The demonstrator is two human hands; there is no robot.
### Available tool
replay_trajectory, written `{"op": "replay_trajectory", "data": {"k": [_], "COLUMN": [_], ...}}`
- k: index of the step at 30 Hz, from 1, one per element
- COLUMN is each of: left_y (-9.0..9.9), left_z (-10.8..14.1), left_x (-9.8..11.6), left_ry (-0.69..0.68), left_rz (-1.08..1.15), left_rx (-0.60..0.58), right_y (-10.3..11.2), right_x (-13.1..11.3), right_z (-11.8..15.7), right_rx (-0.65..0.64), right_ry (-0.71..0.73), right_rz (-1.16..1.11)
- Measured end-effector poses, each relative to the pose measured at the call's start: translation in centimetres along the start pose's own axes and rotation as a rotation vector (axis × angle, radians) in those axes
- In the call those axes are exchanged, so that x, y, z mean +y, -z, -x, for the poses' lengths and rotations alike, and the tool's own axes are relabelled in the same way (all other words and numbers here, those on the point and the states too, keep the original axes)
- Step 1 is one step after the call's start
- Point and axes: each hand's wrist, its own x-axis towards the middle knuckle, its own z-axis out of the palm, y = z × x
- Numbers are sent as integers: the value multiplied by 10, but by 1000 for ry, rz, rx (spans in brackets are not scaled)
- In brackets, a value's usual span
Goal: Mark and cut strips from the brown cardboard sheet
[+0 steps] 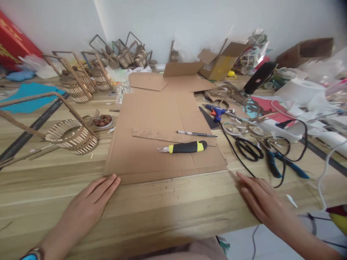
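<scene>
A large sheet of brown cardboard [154, 112] lies flat on the wooden table [151, 213]. On it rest a narrow cardboard strip [151, 134], a pen [196, 134] and a black and yellow utility knife [187, 147] with its blade showing at the left end. My left hand [90, 196] lies flat, its fingertips at the sheet's near left corner, holding nothing. Just off the near right corner, my right hand [261, 198] rests on the table with its fingers stretched out and nothing held.
Bamboo baskets [74, 135] and a bowl of brown nuts [103, 121] stand at the left. To the right lie a blue glue gun [217, 111], black scissors [249, 148], blue-handled pliers [287, 164] and cables. An open box [222, 61] sits behind.
</scene>
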Motion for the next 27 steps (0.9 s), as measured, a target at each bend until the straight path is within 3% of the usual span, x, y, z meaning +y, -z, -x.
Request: {"op": "replay_trajectory", "data": {"k": [4,8,12,17,23,27], "left_y": [-2,1,6,7,4,4], "left_z": [0,-4,-10,-9,-10,-11], "left_x": [1,3,3,0,10,14], "left_ry": [64,40,114,50,231,249], "left_rz": [31,55,73,71,173,202], "left_rx": [-12,26,16,29,16,8], "right_y": [0,-1,1,2,-1,-1], "right_x": [-5,-5,-7,-10,-7,-7], "right_z": [12,10,6,7,11,10], "right_rx": [33,48,53,76,48,62], "right_ry": [-26,-23,-27,-35,-63,-48], "right_rz": [-23,-45,-55,-68,-79,-71]}}
